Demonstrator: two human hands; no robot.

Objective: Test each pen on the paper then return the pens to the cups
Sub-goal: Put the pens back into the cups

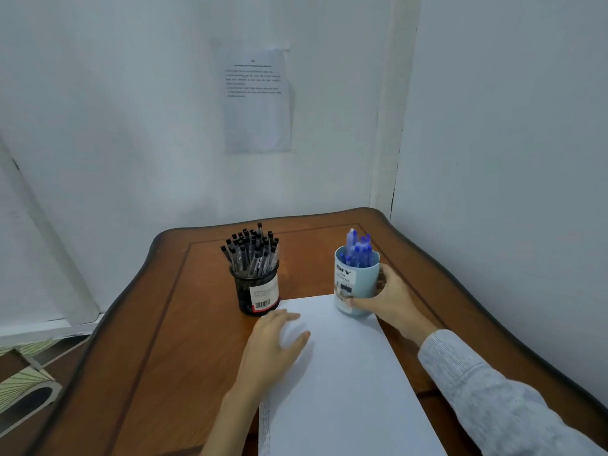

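1. Right hand (391, 301) wrapped round blue cup (357, 286), blue pens (358, 250) inside, at 1 o'clock corner of paper (345, 383).
2. Left hand (276, 340) rests on paper, holding nothing; fingers apparently loose, blurred.
3. Black cup (258, 292) of black pens (251, 250) at paper's 11 o'clock, on bench (148, 357).

Glossy wooden table (138, 340) (matt paper (345, 373))

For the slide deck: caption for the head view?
Right hand grips the blue cup of pens; left hand rests on the paper.
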